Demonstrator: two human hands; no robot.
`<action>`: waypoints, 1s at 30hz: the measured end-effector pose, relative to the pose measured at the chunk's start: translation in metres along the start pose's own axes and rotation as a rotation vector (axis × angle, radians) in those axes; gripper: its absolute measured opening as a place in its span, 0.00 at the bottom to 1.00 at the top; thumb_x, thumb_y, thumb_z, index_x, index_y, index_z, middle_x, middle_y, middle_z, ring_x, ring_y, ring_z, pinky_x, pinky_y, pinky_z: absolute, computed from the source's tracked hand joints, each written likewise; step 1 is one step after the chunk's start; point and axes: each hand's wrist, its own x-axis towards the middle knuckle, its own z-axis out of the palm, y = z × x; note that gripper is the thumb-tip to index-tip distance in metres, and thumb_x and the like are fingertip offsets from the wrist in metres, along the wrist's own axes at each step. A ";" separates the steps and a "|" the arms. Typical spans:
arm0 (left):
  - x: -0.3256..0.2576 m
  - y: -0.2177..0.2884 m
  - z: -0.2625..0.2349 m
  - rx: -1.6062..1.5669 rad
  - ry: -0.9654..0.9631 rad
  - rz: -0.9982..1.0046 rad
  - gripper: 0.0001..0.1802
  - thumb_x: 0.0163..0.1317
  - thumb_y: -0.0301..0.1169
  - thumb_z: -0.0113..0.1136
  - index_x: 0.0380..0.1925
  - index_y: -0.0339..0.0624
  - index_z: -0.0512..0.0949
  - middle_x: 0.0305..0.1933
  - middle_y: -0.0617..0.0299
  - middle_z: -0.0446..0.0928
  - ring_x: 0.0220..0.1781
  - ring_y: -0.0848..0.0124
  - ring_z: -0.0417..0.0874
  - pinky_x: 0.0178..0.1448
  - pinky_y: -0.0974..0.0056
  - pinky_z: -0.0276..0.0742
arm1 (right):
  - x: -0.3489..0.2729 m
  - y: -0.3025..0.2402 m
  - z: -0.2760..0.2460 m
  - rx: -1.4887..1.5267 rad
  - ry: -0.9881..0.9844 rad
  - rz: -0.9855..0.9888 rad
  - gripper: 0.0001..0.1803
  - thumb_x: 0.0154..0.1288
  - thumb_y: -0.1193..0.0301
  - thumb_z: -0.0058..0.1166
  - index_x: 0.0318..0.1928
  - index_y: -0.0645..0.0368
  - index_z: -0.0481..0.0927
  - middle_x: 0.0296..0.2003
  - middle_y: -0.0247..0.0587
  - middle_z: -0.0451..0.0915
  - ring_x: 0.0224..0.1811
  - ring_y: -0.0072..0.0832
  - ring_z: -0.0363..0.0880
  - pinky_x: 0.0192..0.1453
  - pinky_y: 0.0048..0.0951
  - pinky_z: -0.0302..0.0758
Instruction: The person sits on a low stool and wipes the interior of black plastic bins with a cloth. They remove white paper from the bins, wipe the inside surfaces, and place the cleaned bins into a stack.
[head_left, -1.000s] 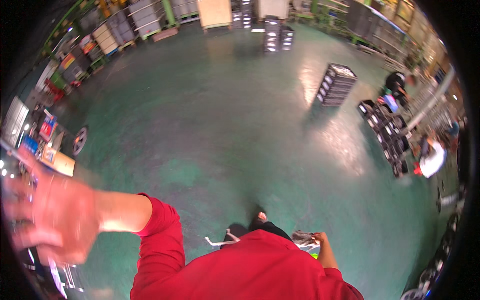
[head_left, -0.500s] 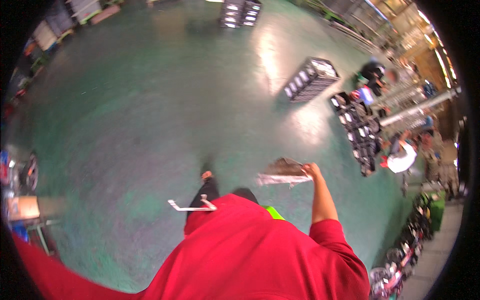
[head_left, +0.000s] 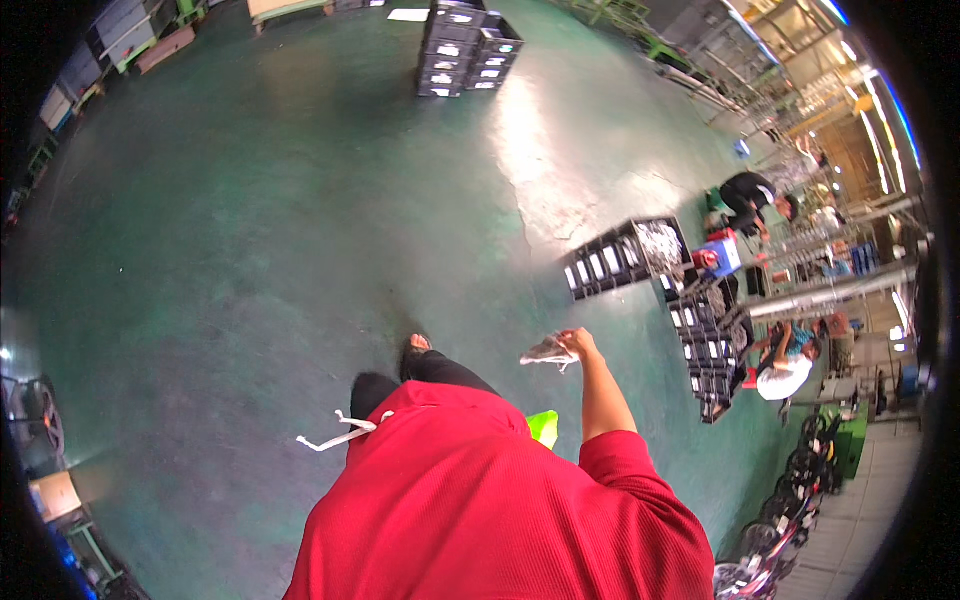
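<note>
My right hand (head_left: pixel 578 345) is out ahead of my right side, its fingers closed on the edge of a greyish-brown, cloth-like sheet (head_left: pixel 546 350) with pale edges. The sheet hangs over the floor, apart from anything else; I cannot make out its exact kind. My left hand is outside the picture. White drawstrings (head_left: pixel 345 432) dangle at the front of my red top (head_left: pixel 480 500). Something bright green (head_left: pixel 543 428) shows at my right hip.
Black crates stand stacked ahead (head_left: pixel 450 60) and to the right (head_left: pixel 625 262), some holding metallic pieces. Two people, one in black (head_left: pixel 747 197) and one in white (head_left: pixel 785 378), work beyond them. Bicycles or motorbikes (head_left: pixel 790 490) line the right wall. Green floor (head_left: pixel 270 220) spreads around me.
The view has shifted, and the crate stacks now appear lower and nearer. The sheet in my right hand has swung and looks smaller. My left sleeve has left the picture.
</note>
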 end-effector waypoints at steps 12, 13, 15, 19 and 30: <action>-0.200 -0.422 -0.093 0.290 0.045 -0.966 0.18 0.59 0.43 0.46 0.41 0.45 0.76 0.43 0.55 0.76 0.42 0.60 0.76 0.40 0.45 0.61 | 0.349 -0.362 -0.158 0.016 -0.044 -0.385 0.14 0.57 0.60 0.55 0.42 0.50 0.83 0.31 0.43 0.82 0.34 0.36 0.82 0.39 0.34 0.76; -0.213 -0.465 -0.105 0.311 0.056 -1.033 0.17 0.59 0.43 0.46 0.40 0.44 0.76 0.43 0.55 0.76 0.42 0.60 0.76 0.40 0.45 0.61 | 0.374 -0.383 -0.173 0.002 -0.059 -0.367 0.14 0.57 0.61 0.55 0.42 0.49 0.83 0.32 0.43 0.82 0.34 0.36 0.82 0.39 0.34 0.76; -0.233 -0.551 -0.129 0.355 0.065 -1.149 0.17 0.59 0.42 0.47 0.40 0.44 0.76 0.42 0.55 0.77 0.41 0.60 0.76 0.39 0.46 0.62 | 0.419 -0.427 -0.208 0.015 -0.011 -0.363 0.13 0.56 0.62 0.57 0.42 0.50 0.83 0.31 0.42 0.83 0.32 0.32 0.81 0.38 0.31 0.75; -0.262 -0.719 -0.170 0.404 0.076 -1.280 0.16 0.58 0.42 0.48 0.39 0.44 0.76 0.41 0.56 0.77 0.39 0.61 0.77 0.36 0.48 0.63 | 0.512 -0.516 -0.277 0.187 0.033 -0.367 0.12 0.57 0.65 0.53 0.40 0.52 0.83 0.34 0.45 0.82 0.35 0.41 0.82 0.41 0.35 0.76; -0.321 -1.169 -0.263 0.739 0.280 -1.204 0.14 0.57 0.39 0.52 0.38 0.43 0.76 0.38 0.57 0.78 0.35 0.63 0.78 0.30 0.54 0.67 | 0.818 -0.798 -0.401 0.025 -0.071 -0.480 0.14 0.57 0.59 0.53 0.43 0.45 0.83 0.34 0.46 0.82 0.37 0.43 0.81 0.43 0.39 0.77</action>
